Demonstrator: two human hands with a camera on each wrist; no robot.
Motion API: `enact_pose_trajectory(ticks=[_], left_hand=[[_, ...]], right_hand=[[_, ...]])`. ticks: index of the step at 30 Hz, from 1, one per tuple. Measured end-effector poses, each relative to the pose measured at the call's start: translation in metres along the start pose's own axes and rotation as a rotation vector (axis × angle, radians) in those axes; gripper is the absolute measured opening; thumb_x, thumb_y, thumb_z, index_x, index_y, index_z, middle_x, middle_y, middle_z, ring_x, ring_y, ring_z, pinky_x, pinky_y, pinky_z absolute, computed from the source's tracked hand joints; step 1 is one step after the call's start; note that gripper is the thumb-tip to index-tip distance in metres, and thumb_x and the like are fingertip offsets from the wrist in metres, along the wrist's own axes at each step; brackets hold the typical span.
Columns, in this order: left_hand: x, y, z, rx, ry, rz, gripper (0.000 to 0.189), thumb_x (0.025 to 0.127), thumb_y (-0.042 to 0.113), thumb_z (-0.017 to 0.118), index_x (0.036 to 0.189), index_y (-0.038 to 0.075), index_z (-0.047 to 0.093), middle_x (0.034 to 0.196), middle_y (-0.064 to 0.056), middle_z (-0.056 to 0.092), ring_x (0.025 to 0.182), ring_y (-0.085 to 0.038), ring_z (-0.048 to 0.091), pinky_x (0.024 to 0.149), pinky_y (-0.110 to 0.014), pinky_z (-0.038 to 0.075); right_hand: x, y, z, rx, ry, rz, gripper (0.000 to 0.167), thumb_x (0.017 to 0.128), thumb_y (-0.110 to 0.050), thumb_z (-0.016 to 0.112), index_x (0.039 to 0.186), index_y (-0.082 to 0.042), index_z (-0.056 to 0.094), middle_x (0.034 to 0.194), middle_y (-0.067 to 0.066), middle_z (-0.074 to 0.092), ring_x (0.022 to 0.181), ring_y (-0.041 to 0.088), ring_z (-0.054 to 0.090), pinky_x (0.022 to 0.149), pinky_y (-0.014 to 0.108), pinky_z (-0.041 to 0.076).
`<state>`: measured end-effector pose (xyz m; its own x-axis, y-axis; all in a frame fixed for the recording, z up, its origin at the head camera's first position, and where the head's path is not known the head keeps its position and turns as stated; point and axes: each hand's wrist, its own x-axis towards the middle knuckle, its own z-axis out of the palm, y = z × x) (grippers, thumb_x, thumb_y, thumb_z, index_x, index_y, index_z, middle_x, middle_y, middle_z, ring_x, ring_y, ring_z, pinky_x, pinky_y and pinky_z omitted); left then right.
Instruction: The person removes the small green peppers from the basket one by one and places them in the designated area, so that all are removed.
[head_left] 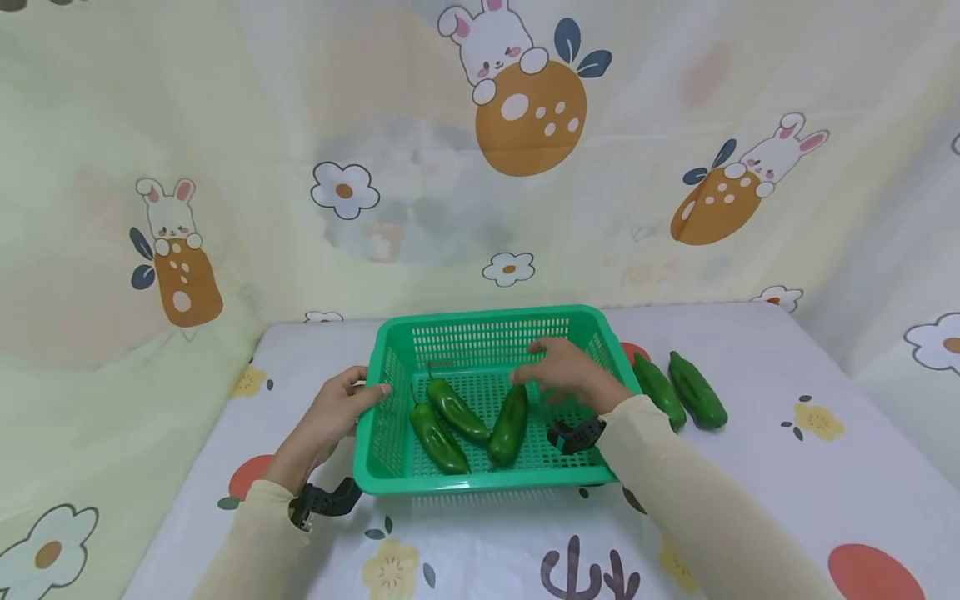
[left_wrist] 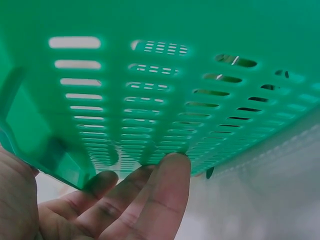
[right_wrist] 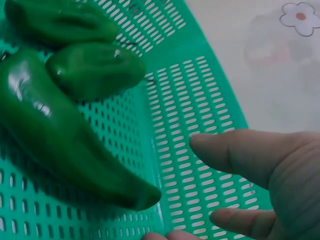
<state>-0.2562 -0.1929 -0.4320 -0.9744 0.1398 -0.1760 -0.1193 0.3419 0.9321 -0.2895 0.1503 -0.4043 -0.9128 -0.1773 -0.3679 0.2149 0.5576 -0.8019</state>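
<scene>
A green plastic basket (head_left: 480, 483) with slotted walls stands on the table, three green peppers inside. Two of these, a left pepper (head_left: 438, 440) and a middle pepper (head_left: 457, 410), lie side by side; the third pepper (head_left: 510, 425) slants to their right. My left hand (head_left: 337, 410) holds the basket's left rim, thumb over the top, while its fingers (left_wrist: 167, 200) lie against the slotted outer wall. Above the basket's right half, my right hand (head_left: 566, 371) has its fingers apart and holds nothing. In the right wrist view its thumb (right_wrist: 230, 152) is just beyond the third pepper's tip.
Right of the basket, two more green peppers lie on the table, one pepper (head_left: 660, 390) close to the basket wall and the other pepper (head_left: 697, 390) beside it. A printed cloth (head_left: 420, 250) hangs behind the table (head_left: 765, 500).
</scene>
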Motion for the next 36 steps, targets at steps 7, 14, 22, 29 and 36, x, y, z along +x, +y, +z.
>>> enact_pose_trajectory(ticks=[7, 14, 22, 29, 36], left_hand=[[-0.004, -0.003, 0.003, -0.016, -0.002, 0.003, 0.042, 0.105, 0.022, 0.062, 0.138, -0.001, 0.053, 0.114, -0.022, 0.071, 0.086, -0.027, 0.077, 0.073, -0.042, 0.066], [-0.003, -0.004, 0.003, -0.026, -0.004, 0.024, 0.043, 0.105, 0.023, 0.062, 0.138, -0.002, 0.052, 0.114, -0.023, 0.072, 0.086, -0.028, 0.078, 0.072, -0.042, 0.066], [-0.004, -0.004, 0.003, -0.022, 0.006, 0.009, 0.043, 0.104, 0.024, 0.062, 0.138, -0.001, 0.053, 0.115, -0.023, 0.072, 0.088, -0.028, 0.078, 0.073, -0.042, 0.066], [-0.004, -0.004, 0.004, -0.021, 0.015, 0.013, 0.043, 0.104, 0.024, 0.062, 0.138, -0.001, 0.053, 0.116, -0.023, 0.071, 0.088, -0.030, 0.078, 0.072, -0.043, 0.066], [-0.003, -0.002, 0.003, -0.024, 0.014, 0.018, 0.042, 0.104, 0.023, 0.063, 0.137, -0.001, 0.054, 0.112, -0.022, 0.072, 0.084, -0.029, 0.078, 0.070, -0.042, 0.066]], right_hand=[[-0.004, 0.005, 0.010, 0.018, -0.064, 0.034, 0.079, 0.094, -0.021, 0.076, 0.157, 0.003, 0.035, 0.150, 0.030, 0.045, 0.119, 0.047, 0.062, 0.084, 0.053, 0.063], [-0.004, 0.004, 0.015, -0.037, -0.068, 0.051, 0.078, 0.093, -0.018, 0.077, 0.156, 0.004, 0.037, 0.141, 0.030, 0.054, 0.114, 0.045, 0.065, 0.076, 0.051, 0.065], [0.000, 0.006, 0.020, -0.088, -0.086, 0.057, 0.076, 0.090, -0.016, 0.080, 0.151, 0.007, 0.042, 0.119, 0.025, 0.065, 0.102, 0.039, 0.069, 0.072, 0.049, 0.065], [0.003, 0.005, 0.024, -0.114, -0.093, 0.043, 0.069, 0.090, -0.015, 0.080, 0.146, 0.008, 0.048, 0.107, 0.019, 0.068, 0.091, 0.034, 0.070, 0.068, 0.047, 0.065], [0.002, -0.001, 0.026, -0.097, -0.132, 0.051, 0.072, 0.093, -0.013, 0.077, 0.151, 0.011, 0.041, 0.105, 0.019, 0.070, 0.084, 0.032, 0.074, 0.070, 0.046, 0.066]])
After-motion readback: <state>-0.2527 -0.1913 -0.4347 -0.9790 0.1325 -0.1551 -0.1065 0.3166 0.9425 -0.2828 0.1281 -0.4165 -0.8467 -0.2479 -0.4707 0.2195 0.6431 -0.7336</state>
